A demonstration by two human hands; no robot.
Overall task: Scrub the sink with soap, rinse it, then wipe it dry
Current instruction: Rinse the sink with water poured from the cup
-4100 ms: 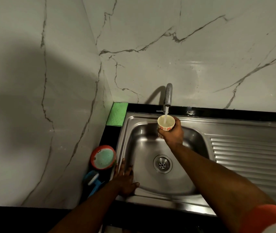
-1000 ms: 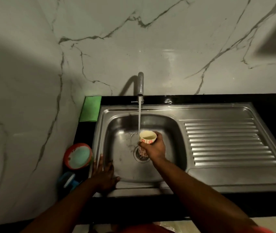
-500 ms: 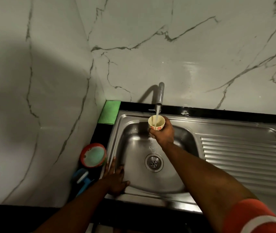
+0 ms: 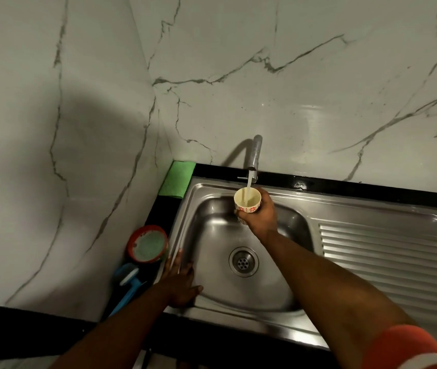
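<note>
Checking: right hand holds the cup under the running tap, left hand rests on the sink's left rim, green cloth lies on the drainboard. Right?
No: the head view shows the green cloth on the black counter at the back-left corner of the sink, not on the drainboard. The rest holds.

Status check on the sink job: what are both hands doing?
Right hand grips small cream cup with red flowers under running steel tap. Left hand flat on left rim of stainless steel sink. Drain uncovered.
</note>
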